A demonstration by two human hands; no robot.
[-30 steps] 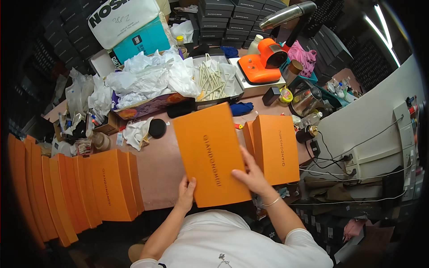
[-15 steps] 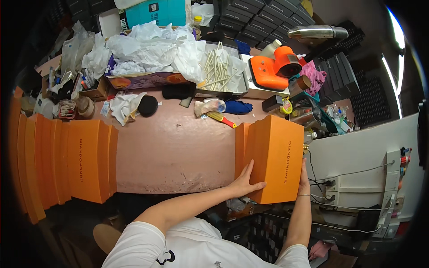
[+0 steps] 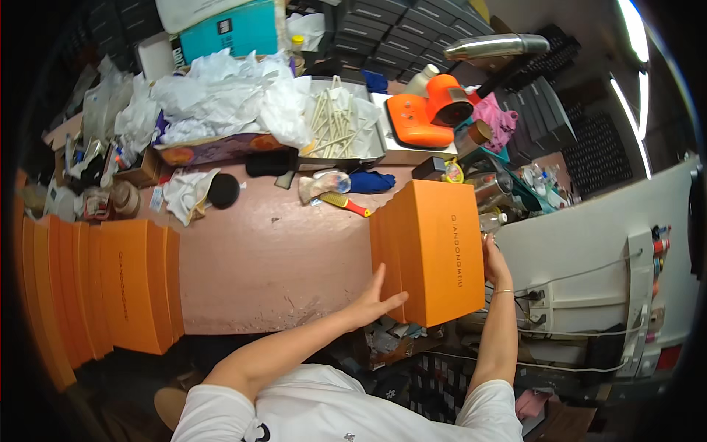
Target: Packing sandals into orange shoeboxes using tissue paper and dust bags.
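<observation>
An orange cardboard box (image 3: 451, 254) with dark lettering on its face stands at the right end of the table, the nearest of a short stack of similar orange boxes (image 3: 384, 236). At its lower left edge is my left hand (image 3: 373, 303), thumb and fingers spread, the fingertips at or against the cardboard. My right hand (image 3: 498, 265) lies along the right side, a bracelet on its wrist. Most of that hand's fingers are hidden by the box edge and turned from view.
More orange boxes (image 3: 136, 287) line the table's left end. Across the back stand a carton of white tissue paper (image 3: 221, 96), a tray of pale sticks (image 3: 335, 121) and an orange device (image 3: 420, 121). A red-and-yellow handled brush (image 3: 346, 204) lies near the stack. Cables run along the white panel (image 3: 582, 250) at right.
The orange box has shifted away from me, against the boxes behind it. My left hand has slid back toward its lower left edge; my right hand has moved slightly farther along its side.
</observation>
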